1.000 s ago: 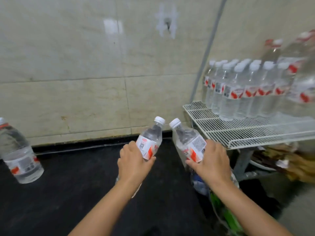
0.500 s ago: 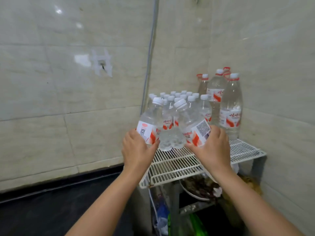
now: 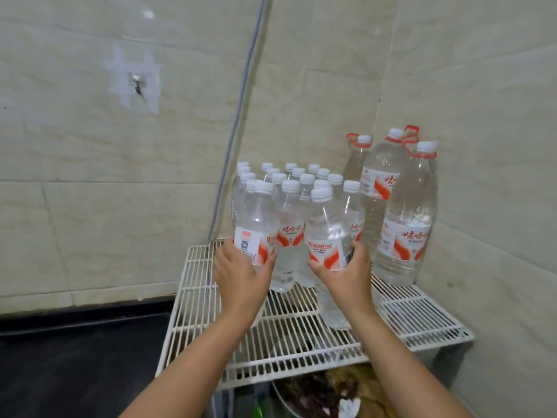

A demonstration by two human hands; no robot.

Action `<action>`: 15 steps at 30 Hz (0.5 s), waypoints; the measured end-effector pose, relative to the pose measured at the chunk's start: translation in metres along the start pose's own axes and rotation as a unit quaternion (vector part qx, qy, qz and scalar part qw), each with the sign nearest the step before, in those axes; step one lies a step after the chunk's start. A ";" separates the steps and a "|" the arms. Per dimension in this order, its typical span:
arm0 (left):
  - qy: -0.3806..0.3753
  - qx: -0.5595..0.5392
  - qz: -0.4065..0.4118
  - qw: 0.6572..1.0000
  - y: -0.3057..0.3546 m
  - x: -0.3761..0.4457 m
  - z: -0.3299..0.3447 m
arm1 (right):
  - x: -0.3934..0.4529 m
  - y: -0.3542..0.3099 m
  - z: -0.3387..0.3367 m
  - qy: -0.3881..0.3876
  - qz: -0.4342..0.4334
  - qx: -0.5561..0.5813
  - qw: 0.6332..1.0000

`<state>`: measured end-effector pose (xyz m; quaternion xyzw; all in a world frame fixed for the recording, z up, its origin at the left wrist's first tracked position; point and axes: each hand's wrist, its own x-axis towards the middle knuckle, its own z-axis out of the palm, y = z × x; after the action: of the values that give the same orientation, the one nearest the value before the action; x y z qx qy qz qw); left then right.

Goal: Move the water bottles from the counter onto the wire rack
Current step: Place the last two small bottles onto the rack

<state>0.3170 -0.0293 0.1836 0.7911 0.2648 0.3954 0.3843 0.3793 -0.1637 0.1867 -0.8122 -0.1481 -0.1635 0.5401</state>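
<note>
Two small clear water bottles with white screw caps and white-and-orange labels are held upright at the centre of the frame, over the white wire rack (image 3: 211,303). The left bottle (image 3: 256,224) shows a printed code square on its label; the left hand (image 3: 241,277) wraps it from below and behind, fingers curled round the label band. The right bottle (image 3: 327,233) carries red lettering on its label, and the right hand (image 3: 346,274) grips it the same way, thumb across the lower label; its base reaches down toward the rack wires beside the wrist, though whether it touches them cannot be told. Just behind both, toward the middle of the frame, stands a tight cluster of matching small bottles (image 3: 294,188), caps in rows, on the rack's rear part. To the right of centre, three large bottles (image 3: 404,212) with red carry rings stand on the rack in the corner where the beige tiled walls meet. A grey cable (image 3: 238,122) runs down the wall at upper centre, and a dark counter (image 3: 75,357) fills the lower left.
</note>
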 end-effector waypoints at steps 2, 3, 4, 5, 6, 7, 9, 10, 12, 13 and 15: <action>0.018 -0.015 -0.021 0.999 0.001 -0.006 0.013 | 0.008 0.015 0.002 -0.011 0.010 0.024 1.000; 0.027 -0.019 -0.028 0.999 0.002 -0.009 0.019 | 0.013 0.021 0.003 -0.012 0.012 0.036 0.999; 0.033 -0.017 -0.033 0.999 0.004 -0.011 0.024 | 0.018 0.025 0.001 -0.017 0.011 0.047 0.999; 0.036 -0.007 -0.035 0.999 0.007 -0.013 0.028 | 0.022 0.029 0.000 -0.025 0.008 0.061 0.998; 0.035 0.008 -0.038 0.999 0.009 -0.014 0.030 | 0.025 0.033 -0.002 -0.034 0.006 0.077 0.996; 0.035 0.021 -0.044 0.998 0.011 -0.015 0.032 | 0.027 0.037 -0.004 -0.043 0.002 0.093 0.995; 0.030 0.029 -0.063 0.997 0.016 -0.018 0.031 | 0.030 0.045 -0.010 -0.064 -0.008 0.114 0.991; 0.023 0.022 -0.073 0.997 0.018 -0.020 0.029 | 0.030 0.049 -0.013 -0.074 -0.011 0.119 0.990; 0.001 -0.013 -0.090 0.996 0.020 -0.025 0.025 | 0.031 0.055 -0.019 -0.097 -0.020 0.128 0.987; -0.014 -0.034 -0.101 0.994 0.021 -0.028 0.023 | 0.031 0.058 -0.022 -0.109 -0.028 0.129 0.985; -0.029 -0.064 -0.114 0.991 0.022 -0.033 0.020 | 0.033 0.060 -0.026 -0.129 -0.045 0.130 0.982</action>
<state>0.3177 -0.0738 0.1800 0.7404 0.3161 0.3418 0.4848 0.4311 -0.2083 0.1606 -0.7420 -0.2727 -0.0603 0.6094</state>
